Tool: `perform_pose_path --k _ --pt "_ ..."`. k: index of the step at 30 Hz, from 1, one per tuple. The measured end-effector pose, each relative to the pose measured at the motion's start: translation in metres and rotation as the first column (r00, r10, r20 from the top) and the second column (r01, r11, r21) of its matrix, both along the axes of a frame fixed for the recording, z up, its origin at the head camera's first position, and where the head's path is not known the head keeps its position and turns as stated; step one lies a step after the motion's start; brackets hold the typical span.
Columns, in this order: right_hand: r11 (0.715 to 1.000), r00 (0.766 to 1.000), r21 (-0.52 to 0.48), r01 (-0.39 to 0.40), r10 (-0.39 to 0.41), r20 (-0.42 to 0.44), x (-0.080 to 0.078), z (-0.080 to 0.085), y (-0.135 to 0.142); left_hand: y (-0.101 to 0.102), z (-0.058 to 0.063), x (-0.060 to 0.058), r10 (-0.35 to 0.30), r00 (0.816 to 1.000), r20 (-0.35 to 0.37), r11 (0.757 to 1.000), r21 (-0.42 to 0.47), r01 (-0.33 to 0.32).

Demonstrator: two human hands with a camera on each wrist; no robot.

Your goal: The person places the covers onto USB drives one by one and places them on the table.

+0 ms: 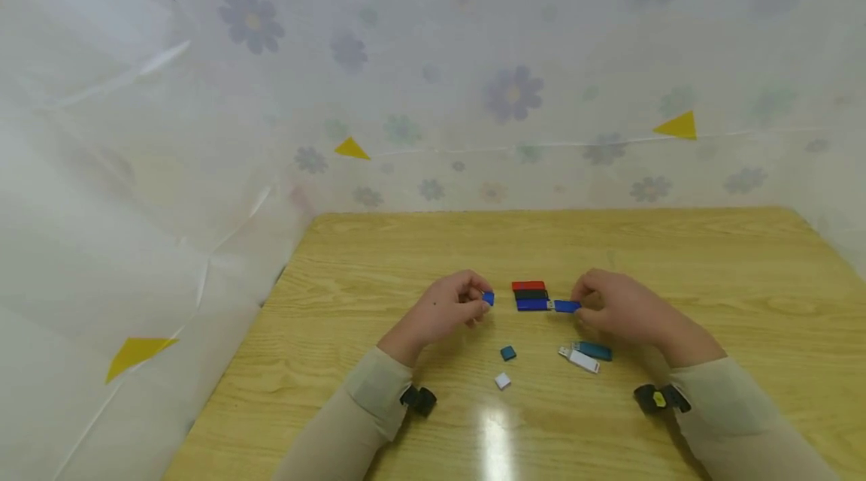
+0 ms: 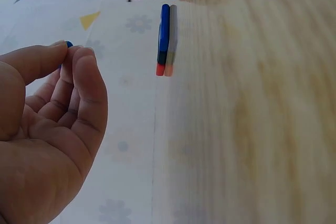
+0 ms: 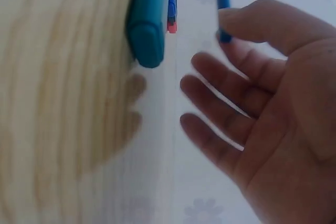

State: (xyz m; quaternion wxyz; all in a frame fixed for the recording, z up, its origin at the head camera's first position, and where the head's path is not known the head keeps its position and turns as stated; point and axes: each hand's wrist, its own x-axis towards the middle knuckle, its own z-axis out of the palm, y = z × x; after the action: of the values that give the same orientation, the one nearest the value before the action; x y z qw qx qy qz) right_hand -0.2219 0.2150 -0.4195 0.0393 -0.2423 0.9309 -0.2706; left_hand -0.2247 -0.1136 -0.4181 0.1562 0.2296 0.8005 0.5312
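My left hand [image 1: 449,307] pinches a small blue cap [image 1: 488,298] between thumb and fingertips. The right hand [image 1: 619,304] holds a blue USB stick [image 1: 566,307] by its end, its metal plug bare and pointing left. Between the hands lie a red USB stick [image 1: 528,285], a black one [image 1: 530,294] and a dark blue one [image 1: 531,305], side by side. Nearer the front are a teal USB stick [image 1: 595,350] and a white USB stick [image 1: 585,361] with bare plugs. A teal cap [image 1: 508,352] and a white cap [image 1: 502,381] lie apart to their left.
All of this is on a light wooden table [image 1: 379,255]. Flower-patterned white sheeting [image 1: 433,113] hangs behind the table and along its left side, with yellow triangles [image 1: 679,126] on it. A black wrist device [image 1: 418,399] sits on each sleeve.
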Motion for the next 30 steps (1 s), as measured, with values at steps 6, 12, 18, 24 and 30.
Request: perform_pose_path --k 6,12,18,24,30 --pt "0.998 1.0 -0.068 -0.009 0.01 0.022 0.006 0.005 -0.011 0.002 0.002 0.001 -0.006 0.999 -0.032 0.999 -0.052 0.004" --pt "0.99 0.999 -0.137 -0.024 0.027 0.022 0.016 0.01 -0.025 0.007 0.005 0.006 -0.013 0.999 -0.035 0.995 -0.097 0.01" --pt "0.979 0.999 -0.2 -0.028 0.036 0.033 0.024 0.017 -0.036 0.012 0.009 0.01 -0.015 0.999 -0.039 0.995 -0.096 0.011" --pt "0.968 0.995 -0.249 -0.032 0.054 0.082 0.028 0.019 -0.044 0.016 0.009 0.015 -0.028 0.998 -0.056 0.996 -0.086 0.023" --pt "0.957 0.995 -0.285 -0.047 0.072 0.076 0.032 0.022 -0.048 0.018 0.012 0.02 -0.048 0.998 -0.048 0.997 -0.06 0.045"
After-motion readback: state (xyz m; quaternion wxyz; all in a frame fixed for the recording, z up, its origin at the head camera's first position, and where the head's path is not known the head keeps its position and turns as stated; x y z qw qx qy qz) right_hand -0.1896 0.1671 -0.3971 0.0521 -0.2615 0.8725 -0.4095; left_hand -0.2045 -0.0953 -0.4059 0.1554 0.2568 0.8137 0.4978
